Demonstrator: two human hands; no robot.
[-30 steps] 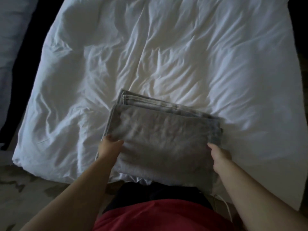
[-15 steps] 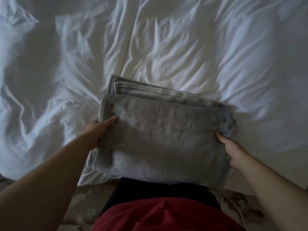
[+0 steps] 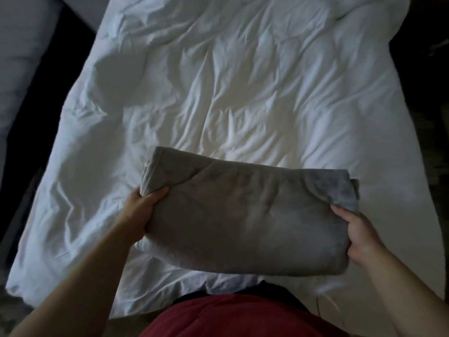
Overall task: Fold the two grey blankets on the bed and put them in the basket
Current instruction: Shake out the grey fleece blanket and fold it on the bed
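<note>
**Inspector:** Starting at the left: what is gripping?

**Assessor:** The left hand (image 3: 143, 210) is clamping the left end of the folded blankets (image 3: 243, 220). The thumb is lying on top and the fingers are hidden underneath.

**Inspector:** Where is the bundle sitting?

**Assessor:** It is hanging between the hands over the near edge of the bed (image 3: 243, 93), apparently raised off it. Layered edges are showing at each end, so I am judging it to be both blankets, unconfirmed.

**Inspector:** And the right?

**Assessor:** The right hand (image 3: 359, 237) is pinching the right end likewise. The hands are sitting well apart.

**Inspector:** Which step is in hand?

**Assessor:** Folding is looking complete, and I judge the carry is starting. The basket is not showing. The next move is calling for a turn toward it with a level two-handed grip, so the folds are not slipping open.
</note>
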